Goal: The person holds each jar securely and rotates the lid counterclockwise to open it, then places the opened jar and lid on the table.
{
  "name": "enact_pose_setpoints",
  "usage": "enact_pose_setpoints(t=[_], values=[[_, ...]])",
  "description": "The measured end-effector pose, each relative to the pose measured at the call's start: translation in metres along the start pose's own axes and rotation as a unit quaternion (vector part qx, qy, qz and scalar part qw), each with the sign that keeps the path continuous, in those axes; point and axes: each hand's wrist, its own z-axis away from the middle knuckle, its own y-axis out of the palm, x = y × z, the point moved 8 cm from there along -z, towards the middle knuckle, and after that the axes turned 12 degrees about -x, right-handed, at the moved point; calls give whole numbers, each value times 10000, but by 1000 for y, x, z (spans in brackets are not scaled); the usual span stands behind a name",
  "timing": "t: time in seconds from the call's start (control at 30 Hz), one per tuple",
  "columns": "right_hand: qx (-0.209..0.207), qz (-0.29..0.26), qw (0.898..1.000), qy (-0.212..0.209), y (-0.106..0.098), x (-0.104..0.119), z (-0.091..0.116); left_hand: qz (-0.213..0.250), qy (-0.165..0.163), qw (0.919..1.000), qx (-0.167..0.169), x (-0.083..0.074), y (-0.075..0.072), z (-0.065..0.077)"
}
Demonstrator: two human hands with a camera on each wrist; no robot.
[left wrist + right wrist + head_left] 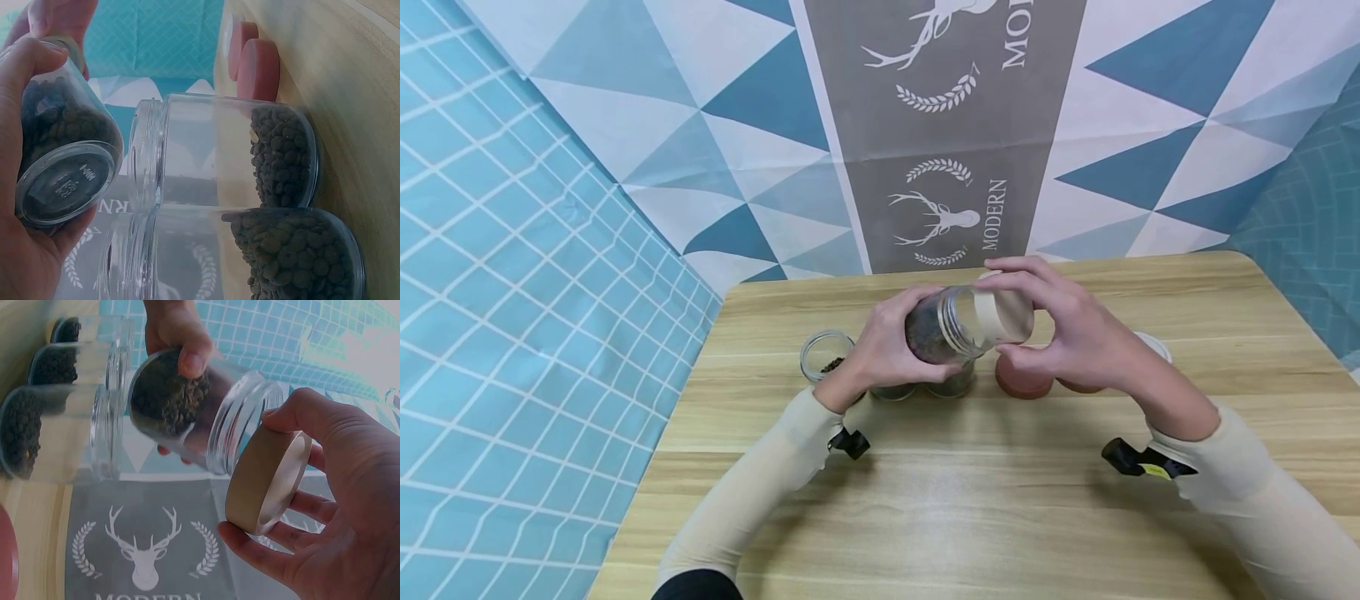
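Observation:
My left hand [883, 337] grips a clear glass jar [927, 329] part-filled with dark brown pellets. The jar is lifted over the table and tilted, its threaded mouth facing my right hand [1071, 325]. Between the thumb and fingers of that hand is a tan round lid [259, 481], held right at the jar's mouth and at an angle to it in the right wrist view. Below and behind stand several lidless glass jars, among them a nearer jar [294, 250] and its neighbour [281, 156], each with dark pellets low inside.
A red lid [1022, 379] lies on the wooden table [970, 500], with a second red lid [1078, 386] partly hidden under my right hand. Farther right a white round rim [1153, 344] shows behind the forearm. A patterned cloth wall [760, 150] rises behind the table.

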Motion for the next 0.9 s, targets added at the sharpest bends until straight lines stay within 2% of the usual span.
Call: enact_pose_setpoints(t=[0.5, 0.77, 0.9], values=[[-247, 339, 9989, 215, -32, -24, 2, 100, -244, 9996, -30, 1, -4, 1], [-394, 511, 9953, 723, -52, -45, 9, 11, -162, 9998, -79, 2, -5, 1], [-500, 668, 9929, 845, -63, -57, 12, 2, -101, 9999, -56, 0, -6, 1]])
